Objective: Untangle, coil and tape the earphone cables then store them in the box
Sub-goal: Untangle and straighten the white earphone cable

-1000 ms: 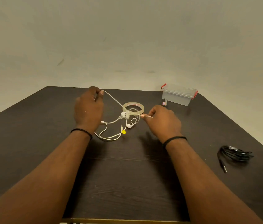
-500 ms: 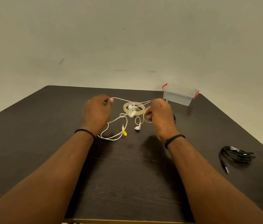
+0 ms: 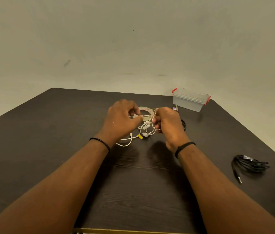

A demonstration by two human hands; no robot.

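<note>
Where the dark wooden table [image 3: 52, 166] fills the lower frame, two bare forearms reach up toward centre, each wrist wearing a black band. At the right edge, well apart from the hands, lies a coiled black earphone cable [image 3: 249, 164], its jack pointing toward the bottom of the frame. At centre, the left hand [image 3: 121, 119] pinches a strand of the white earphone cable [image 3: 144, 130]; the right hand [image 3: 167, 122] is clenched around several loops of that cable (a yellow tag shows on the slack lying on the table between the wrists). Just behind the hands, partly hidden, sits a roll of clear tape [image 3: 144, 110]. Upper right of centre, near the table's far edge, stands the clear plastic box [image 3: 189, 102], lid on, red latches at both ends.
</note>
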